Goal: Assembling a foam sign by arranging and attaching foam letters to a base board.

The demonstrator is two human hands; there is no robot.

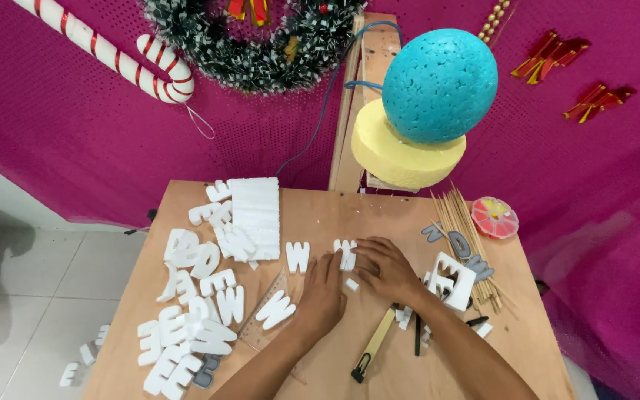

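Both my hands rest on a small wooden table (312, 211). My left hand (323, 287) lies flat with its fingertips touching a white foam letter (345, 252). My right hand (381, 267) presses its fingers on the same letter from the right. A tiny white foam scrap (351, 284) sits between the two hands. Another white foam letter (298, 256) stands just left of my left hand, and a third one (275, 309) lies beside my left wrist on a clear plastic triangle ruler (261, 326).
A heap of white foam letters (194, 296) and a white foam block (255, 210) fill the table's left. Bamboo skewers (468, 237), grey letters (459, 244), a cut foam piece (450, 281) and a round pin box (494, 217) lie right. A cutter (373, 345) lies near the front. A blue foam ball (438, 85) on a yellow foam disc (401, 152) stands behind.
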